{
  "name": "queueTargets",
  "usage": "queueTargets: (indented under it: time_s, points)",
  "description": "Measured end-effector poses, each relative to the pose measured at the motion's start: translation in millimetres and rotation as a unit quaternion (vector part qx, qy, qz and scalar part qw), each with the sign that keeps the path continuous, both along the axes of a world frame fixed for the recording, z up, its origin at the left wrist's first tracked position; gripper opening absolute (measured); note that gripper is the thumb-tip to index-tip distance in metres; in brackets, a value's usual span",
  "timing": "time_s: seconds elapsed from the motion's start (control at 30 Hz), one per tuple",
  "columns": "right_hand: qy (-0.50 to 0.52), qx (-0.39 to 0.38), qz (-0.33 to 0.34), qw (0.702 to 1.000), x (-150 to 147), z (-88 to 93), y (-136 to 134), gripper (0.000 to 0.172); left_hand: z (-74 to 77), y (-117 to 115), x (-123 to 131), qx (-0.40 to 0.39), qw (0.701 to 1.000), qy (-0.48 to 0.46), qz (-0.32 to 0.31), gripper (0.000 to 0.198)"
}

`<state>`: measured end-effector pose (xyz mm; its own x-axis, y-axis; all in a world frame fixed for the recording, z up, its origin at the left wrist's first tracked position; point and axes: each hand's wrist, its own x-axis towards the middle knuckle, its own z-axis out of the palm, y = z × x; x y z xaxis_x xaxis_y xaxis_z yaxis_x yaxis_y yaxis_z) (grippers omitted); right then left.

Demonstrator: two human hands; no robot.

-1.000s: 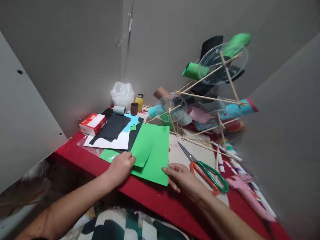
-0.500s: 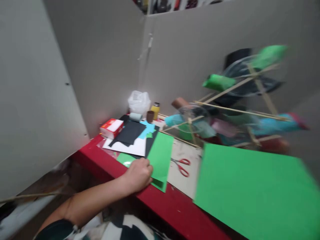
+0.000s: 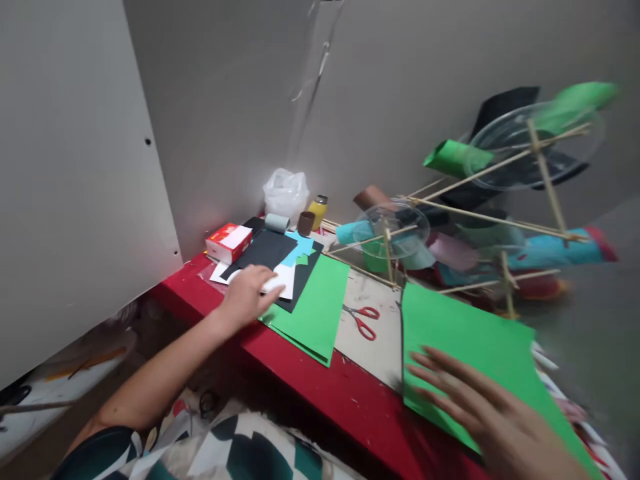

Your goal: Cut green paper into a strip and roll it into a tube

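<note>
Two plain green sheets, matte and smooth, look like paper or thin card. The right green sheet (image 3: 465,327) is lower right, roughly rectangular; the left green sheet (image 3: 323,303) is lower centre, partly under black sheets (image 3: 270,248). Pale board (image 3: 367,353) between them, with red-handled scissors (image 3: 357,320). Red table surface (image 3: 340,397) along the front, bits of scrap on it.

Centre left: white sheet (image 3: 287,279), jagged blue cutout (image 3: 299,244), small red box (image 3: 227,243), grey tube (image 3: 278,223), brown tube (image 3: 306,224), yellow bottle (image 3: 317,211) with dark cap, crinkled white plastic bag (image 3: 286,192). Upper right: thin wooden stick frame (image 3: 475,213) with clear round plastic pieces and rolled-paper tubes in green, blue, brown, pink.

Left hand (image 3: 246,293): over the front of the white/black stack, fingers loosely bent, thumb well apart, nothing pinched. Can't tell if the tips touch. Right hand (image 3: 485,407): lower right, fingers extended, slightly spread, over the right green sheet. Contact unclear, no grip visible.

Right hand motion-blurred, wrist cut off by the bottom edge. Scissor blade tips hidden by the left green sheet's edge. Items past the right green sheet mostly covered and smeared.
</note>
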<state>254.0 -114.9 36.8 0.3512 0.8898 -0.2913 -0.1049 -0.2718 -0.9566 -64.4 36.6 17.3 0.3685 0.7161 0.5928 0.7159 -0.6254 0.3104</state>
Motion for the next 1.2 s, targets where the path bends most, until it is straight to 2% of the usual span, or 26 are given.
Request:
queueTargets:
  time_s: [0.13, 0.23, 0.47, 0.57, 0.67, 0.8, 0.9, 1.03, 1.17, 1.2]
  points:
    - [0.08, -0.029, 0.045, 0.995, -34.3, -9.7, 36.7, 0.053, 14.0, 47.4, -24.5, -0.001, 0.998, -0.008, 0.069, 0.032]
    - [0.096, -0.065, 0.046, 0.992, -45.7, -17.9, 60.0, 0.047, 11.5, 69.6, -42.2, -0.004, 0.994, 0.013, 0.108, 0.032]
    - [0.087, -0.098, 0.042, 0.99, -59.8, -25.5, 87.3, 0.021, -20.9, 78.6, -54.5, 0.023, 0.989, 0.033, 0.141, 0.035]
    - [0.071, -0.1, 0.044, 0.991, -71.4, -22.9, 96.3, 0.01, -26.6, 77.6, -53.9, 0.047, 0.989, 0.007, 0.139, 0.036]
    - [0.064, -0.104, 0.046, 0.991, -80.3, -20.0, 104.0, 0.004, -24.0, 72.5, -52.2, 0.074, 0.991, -0.019, 0.114, 0.036]
    - [0.082, -0.116, 0.061, 0.988, -86.3, -16.9, 110.9, 0.004, -18.9, 60.9, -45.8, 0.094, 0.995, -0.009, 0.027, 0.031]
    - [0.112, -0.12, 0.072, 0.984, -88.5, -16.3, 114.8, 0.002, -20.7, 55.0, -40.4, 0.089, 0.995, 0.023, -0.03, 0.027]
    - [0.139, -0.124, 0.072, 0.98, -89.9, -19.4, 119.1, 0.005, -28.0, 53.0, -37.3, 0.068, 0.994, 0.062, -0.06, 0.027]
    - [0.124, -0.104, 0.054, 0.985, -91.6, -21.1, 121.8, 0.003, -33.7, 54.2, -36.8, 0.041, 0.993, 0.082, -0.075, 0.028]
    - [0.115, -0.091, 0.046, 0.988, -92.3, -20.7, 122.4, 0.008, -34.6, 55.1, -36.9, 0.036, 0.993, 0.084, -0.078, 0.028]
